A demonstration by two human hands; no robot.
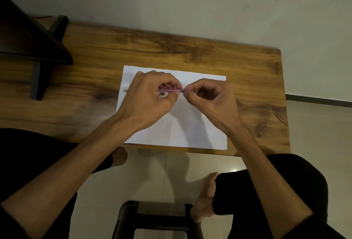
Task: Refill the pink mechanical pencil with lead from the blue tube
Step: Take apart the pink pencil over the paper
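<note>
Both hands were over a white sheet of paper (177, 124) lying near the front edge of the wooden tabletop (171, 48), closer to its right side. The left hand (146, 96) had its fingers (167, 82) curled shut around the pink pencil (169, 90), holding it roughly level and parallel to the front edge, above the back half of the paper. The pencil's metal tip (125, 90) stuck out past the left side of the hand, over the paper's left edge. The right hand (211, 97) had thumb and forefinger pinched together right at the pencil's right end (183, 91); what they pinched was too small to tell, possibly the cap or a lead. Other right fingers were curled in loosely. Blue tube not visible anywhere on the tabletop. A dark wooden stand (34, 44) sat on the tabletop at the back left corner. Below the front edge were bare feet (203, 200), black trousers, a dark stool (158, 217) on a pale floor.
</note>
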